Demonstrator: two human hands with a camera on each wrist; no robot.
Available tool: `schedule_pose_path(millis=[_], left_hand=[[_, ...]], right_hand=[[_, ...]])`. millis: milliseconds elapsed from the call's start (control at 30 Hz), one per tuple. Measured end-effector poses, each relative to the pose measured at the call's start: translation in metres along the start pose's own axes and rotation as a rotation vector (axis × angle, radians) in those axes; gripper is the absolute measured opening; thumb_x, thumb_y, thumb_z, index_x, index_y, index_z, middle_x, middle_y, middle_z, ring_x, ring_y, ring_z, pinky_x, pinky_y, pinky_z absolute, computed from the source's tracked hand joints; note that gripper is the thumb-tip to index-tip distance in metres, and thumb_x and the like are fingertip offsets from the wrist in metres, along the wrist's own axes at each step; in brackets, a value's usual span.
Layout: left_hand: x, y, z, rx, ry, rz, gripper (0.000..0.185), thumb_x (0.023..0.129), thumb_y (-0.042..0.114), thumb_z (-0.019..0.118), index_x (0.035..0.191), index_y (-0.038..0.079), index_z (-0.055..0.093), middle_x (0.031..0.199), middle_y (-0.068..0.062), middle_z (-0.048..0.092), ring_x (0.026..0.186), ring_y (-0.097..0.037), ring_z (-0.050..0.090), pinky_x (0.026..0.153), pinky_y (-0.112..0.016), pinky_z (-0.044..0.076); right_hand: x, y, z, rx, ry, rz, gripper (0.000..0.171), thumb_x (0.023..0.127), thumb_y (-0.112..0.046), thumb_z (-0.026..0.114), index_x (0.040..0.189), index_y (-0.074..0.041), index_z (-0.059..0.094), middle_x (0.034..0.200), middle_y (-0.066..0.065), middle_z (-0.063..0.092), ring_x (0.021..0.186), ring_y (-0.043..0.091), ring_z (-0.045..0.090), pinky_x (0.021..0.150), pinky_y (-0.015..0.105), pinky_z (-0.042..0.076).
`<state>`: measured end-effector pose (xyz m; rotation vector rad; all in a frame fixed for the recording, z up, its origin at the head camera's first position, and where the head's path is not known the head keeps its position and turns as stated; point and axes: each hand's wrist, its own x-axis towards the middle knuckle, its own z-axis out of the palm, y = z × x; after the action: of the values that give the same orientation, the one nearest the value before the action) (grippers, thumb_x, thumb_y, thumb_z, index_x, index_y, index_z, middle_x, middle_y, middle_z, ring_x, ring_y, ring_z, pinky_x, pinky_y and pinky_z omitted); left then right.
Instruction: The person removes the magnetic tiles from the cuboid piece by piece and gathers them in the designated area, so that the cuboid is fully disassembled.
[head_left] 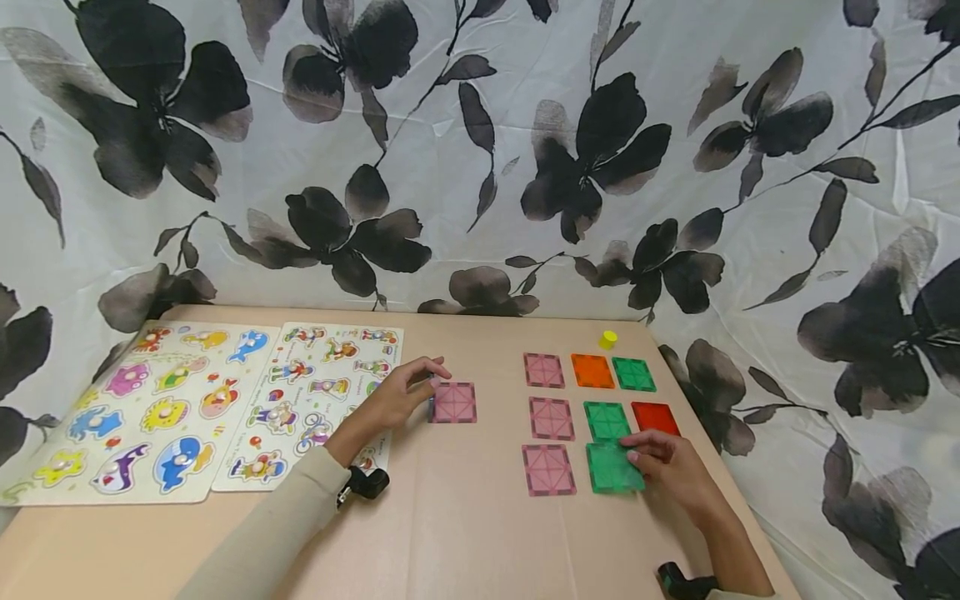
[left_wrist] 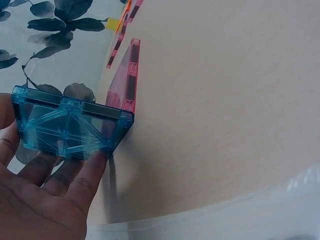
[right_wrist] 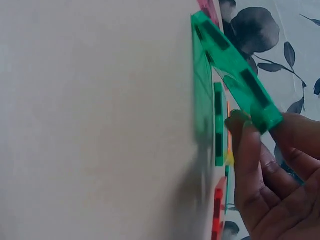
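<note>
With thumb and fingers, my left hand (head_left: 401, 392) holds a see-through blue magnetic tile (left_wrist: 70, 127). The blue tile stands on edge at the left side of a flat pink magnetic tile (head_left: 453, 403), and in the head view it is mostly hidden. My right hand (head_left: 678, 475) pinches a green magnetic tile (right_wrist: 242, 75) by one corner. This tile is tilted, with its held side raised off the table. Just beyond it lie another green tile (head_left: 606, 417) and a red tile (head_left: 655, 417).
Several pink tiles (head_left: 548, 470) form a column left of the green ones. An orange tile (head_left: 592, 371), a further green tile (head_left: 634, 374) and a small yellow cylinder (head_left: 608, 339) lie at the back. Two sticker sheets (head_left: 258, 408) cover the table's left; a floral cloth (head_left: 480, 167) hangs behind.
</note>
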<state>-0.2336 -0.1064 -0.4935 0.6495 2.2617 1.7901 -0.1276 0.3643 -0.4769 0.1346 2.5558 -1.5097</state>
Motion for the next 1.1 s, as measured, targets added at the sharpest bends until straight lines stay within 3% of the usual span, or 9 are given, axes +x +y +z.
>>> schedule_pose_path(millis=[333,533,667,900,1100], left_hand=[[0.000,0.000,0.000,-0.003,-0.003,-0.001,0.026,0.110,0.008,0.053,0.131,-0.005,0.062,0.167,-0.028,0.039,0.159,-0.045,0.033,0.129,-0.063,0.026],[0.000,0.001,-0.001,0.006,-0.005,-0.008,0.026,0.111,0.011,0.053,0.131,-0.003,0.062,0.168,-0.028,0.038,0.159,-0.046,0.033,0.128,-0.064,0.026],[0.000,0.002,-0.001,0.000,-0.004,-0.005,0.027,0.111,0.012,0.053,0.131,-0.004,0.062,0.167,-0.028,0.038,0.159,-0.045,0.033,0.128,-0.064,0.026],[-0.001,0.001,0.000,-0.002,-0.002,0.001,0.024,0.111,0.009,0.052,0.130,-0.002,0.063,0.167,-0.028,0.039,0.158,-0.045,0.035,0.128,-0.063,0.026],[-0.002,0.001,0.000,-0.011,0.004,-0.014,0.023,0.111,0.009,0.052,0.129,0.002,0.064,0.167,-0.027,0.039,0.158,-0.044,0.035,0.129,-0.063,0.026]], right_hand=[[-0.005,-0.006,-0.002,-0.213,0.066,0.025,0.021,0.100,-0.010,0.074,0.119,-0.003,0.074,0.107,0.014,0.077,0.082,0.022,0.069,0.070,0.031,0.063],[0.004,-0.022,0.011,-0.323,0.101,-0.074,0.020,0.100,-0.019,0.076,0.118,-0.011,0.077,0.113,0.007,0.078,0.093,0.020,0.068,0.076,0.023,0.059],[0.015,-0.038,0.029,-0.322,0.073,-0.156,0.021,0.099,-0.019,0.077,0.119,-0.014,0.077,0.115,0.004,0.079,0.099,0.020,0.068,0.082,0.022,0.057],[0.041,-0.068,0.074,-0.278,-0.003,-0.226,0.026,0.097,-0.008,0.077,0.123,-0.015,0.077,0.117,0.002,0.078,0.096,0.019,0.069,0.079,0.022,0.060],[0.064,-0.091,0.114,-0.233,-0.085,-0.258,0.034,0.095,-0.010,0.081,0.128,-0.015,0.075,0.122,0.007,0.076,0.099,0.021,0.069,0.082,0.031,0.064]])
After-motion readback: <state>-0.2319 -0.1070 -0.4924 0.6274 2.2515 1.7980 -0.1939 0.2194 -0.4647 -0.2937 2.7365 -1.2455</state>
